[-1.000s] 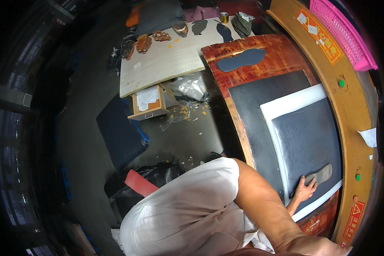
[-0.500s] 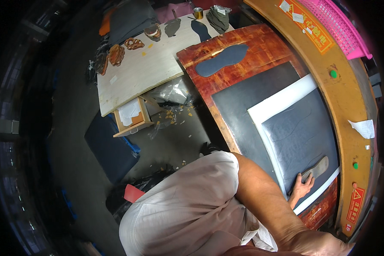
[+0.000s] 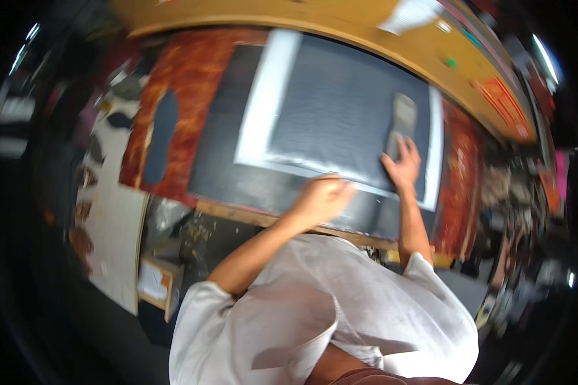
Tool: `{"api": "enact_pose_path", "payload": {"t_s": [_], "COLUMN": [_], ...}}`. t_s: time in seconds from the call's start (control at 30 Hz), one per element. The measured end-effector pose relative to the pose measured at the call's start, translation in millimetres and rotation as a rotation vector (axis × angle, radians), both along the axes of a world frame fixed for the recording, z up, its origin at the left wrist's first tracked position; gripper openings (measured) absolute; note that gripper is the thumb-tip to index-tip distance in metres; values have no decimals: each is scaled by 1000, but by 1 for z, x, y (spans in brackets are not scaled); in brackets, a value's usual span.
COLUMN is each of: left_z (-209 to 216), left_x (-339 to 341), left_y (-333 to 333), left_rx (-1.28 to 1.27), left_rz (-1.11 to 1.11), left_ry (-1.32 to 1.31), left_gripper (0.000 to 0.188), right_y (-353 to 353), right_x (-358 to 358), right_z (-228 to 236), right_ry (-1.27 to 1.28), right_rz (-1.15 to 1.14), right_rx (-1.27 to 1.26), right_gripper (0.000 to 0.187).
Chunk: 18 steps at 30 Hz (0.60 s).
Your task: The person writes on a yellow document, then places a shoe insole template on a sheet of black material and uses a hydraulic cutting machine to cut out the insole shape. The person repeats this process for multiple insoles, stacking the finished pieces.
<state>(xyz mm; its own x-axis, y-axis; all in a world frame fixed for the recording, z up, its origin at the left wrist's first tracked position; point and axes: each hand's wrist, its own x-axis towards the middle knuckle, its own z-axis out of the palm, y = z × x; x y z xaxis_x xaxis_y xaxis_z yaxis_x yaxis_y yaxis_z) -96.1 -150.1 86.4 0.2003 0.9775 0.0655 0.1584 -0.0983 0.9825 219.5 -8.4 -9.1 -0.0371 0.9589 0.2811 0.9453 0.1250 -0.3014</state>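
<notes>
My right hand [image 3: 403,168] holds the near end of a grey, worn sole-shaped template [image 3: 403,115], thumb to its left and fingers on it. The template lies on the right part of a dark, creased sheet [image 3: 343,106]. Over the near edge of that sheet, my left hand [image 3: 326,197] is smeared by motion. Its fingers look curled closed; a thin dark line shows by them, but what they hold I cannot make out. A white sheet [image 3: 253,138] borders the dark one, and a larger black mat [image 3: 221,163] lies underneath.
A dark sole-shaped piece [image 3: 161,138] lies on the red-brown board [image 3: 192,77] at left. Beyond the work surface runs an orange-yellow machine beam [image 3: 289,14] with a paper [image 3: 414,14] on it. A pale table [image 3: 112,237] with an open drawer [image 3: 157,285] stands at left.
The view has swung round to face the work surface. My left hand has moved from beyond the right side to the sheet's near edge. My right hand stays on the template.
</notes>
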Motion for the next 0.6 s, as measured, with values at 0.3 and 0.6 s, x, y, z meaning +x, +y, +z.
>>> {"api": "enact_pose_path", "payload": {"t_s": [0.3, 0.6], "left_z": [-121, -111], "left_x": [-44, -33], "left_y": [-57, -49], "left_rx": [109, 74], "left_rz": [169, 217], "left_ry": [539, 614], "left_gripper": [41, 42], "right_y": [-4, -6], "right_x": [-16, -17], "right_z": [20, 25], "right_ry": [21, 42], "right_rz": [-104, -104], "right_rx": [-88, -98], "right_gripper": [75, 74]}}
